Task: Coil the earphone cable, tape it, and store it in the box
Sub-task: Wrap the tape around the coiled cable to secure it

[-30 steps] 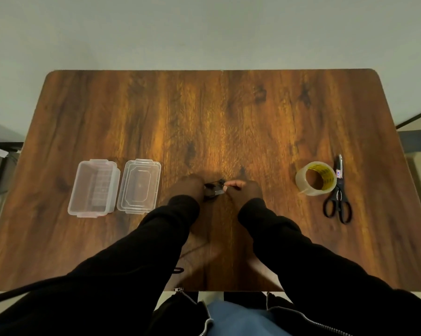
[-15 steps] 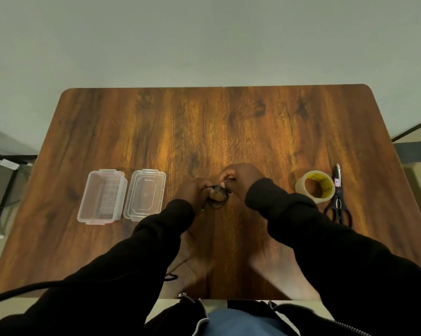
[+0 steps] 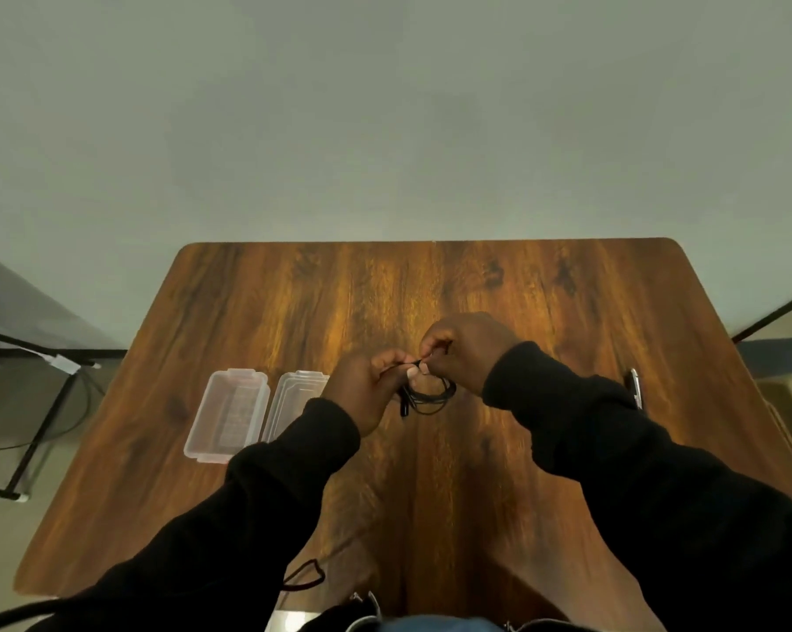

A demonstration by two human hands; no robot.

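Observation:
A black earphone cable (image 3: 430, 396), wound into a small loop, hangs between both hands above the middle of the wooden table (image 3: 430, 285). My left hand (image 3: 367, 390) pinches the loop at its left side. My right hand (image 3: 467, 348) pinches a strand at the top of the loop. A clear plastic box (image 3: 227, 415) lies open at the left with its clear lid (image 3: 294, 403) beside it, partly behind my left sleeve. My right sleeve hides the tape roll.
The tip of the scissors (image 3: 635, 390) shows just past my right sleeve at the right. A black metal frame and wires (image 3: 43, 421) stand off the table's left edge. The wall rises behind the far edge.
The head camera has tilted up, so the table sits lower in view. Both hands have lifted off the table with the cable, and the right hand has moved above the loop.

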